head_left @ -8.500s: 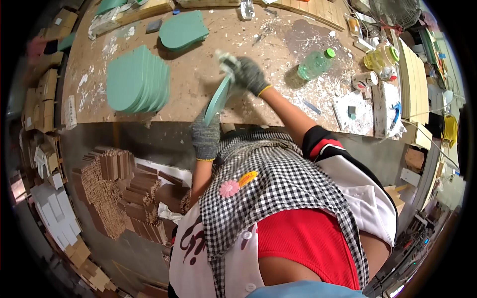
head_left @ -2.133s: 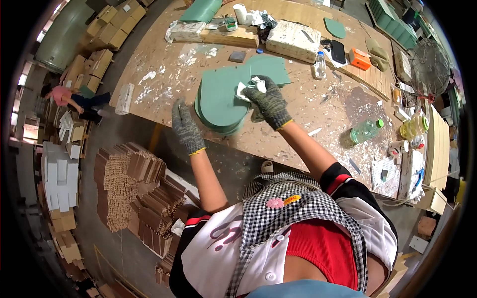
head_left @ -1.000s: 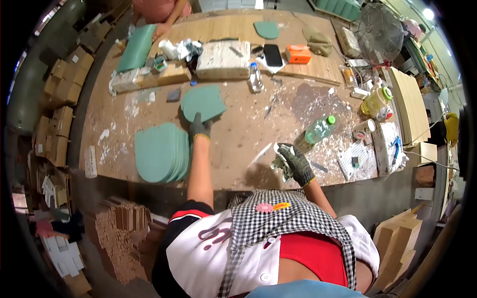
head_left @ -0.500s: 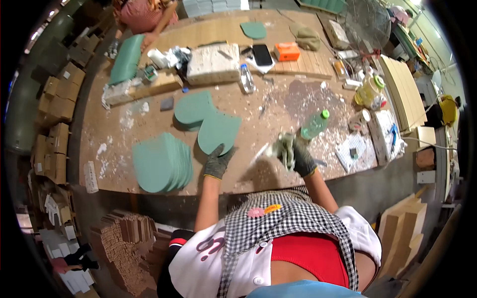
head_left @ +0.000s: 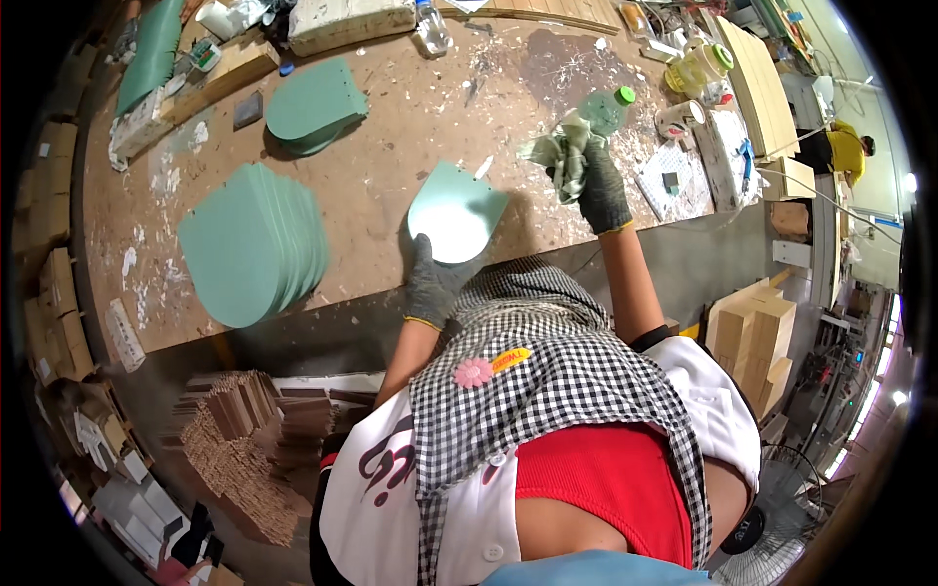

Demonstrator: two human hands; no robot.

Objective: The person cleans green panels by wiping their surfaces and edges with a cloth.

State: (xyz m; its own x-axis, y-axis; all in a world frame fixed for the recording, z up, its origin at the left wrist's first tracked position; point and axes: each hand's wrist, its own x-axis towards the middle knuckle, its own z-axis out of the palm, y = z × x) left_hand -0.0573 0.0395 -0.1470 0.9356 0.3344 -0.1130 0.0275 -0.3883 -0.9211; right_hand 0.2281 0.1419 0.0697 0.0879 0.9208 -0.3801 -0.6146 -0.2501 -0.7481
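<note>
Near the front edge of the worktable point(head_left: 376, 220), a single green panel point(head_left: 459, 188) is held by the left hand point(head_left: 433, 285): the gloved thumb lies over its rounded near end, the other fingers hidden, so the grip reads as a pinch. Whether the panel touches the tabletop cannot be told. The right hand point(head_left: 604, 190), well apart, has its fingers wrapped round a crumpled cloth point(head_left: 564, 161), near a green bottle point(head_left: 608, 109). The step in hand is judged to be wiping, with the cloth off the panel; the next move would call for a steady left hold and the cloth brought across. The left forearm slants inward; the right reaches almost straight forward, its wrist little bent.
</note>
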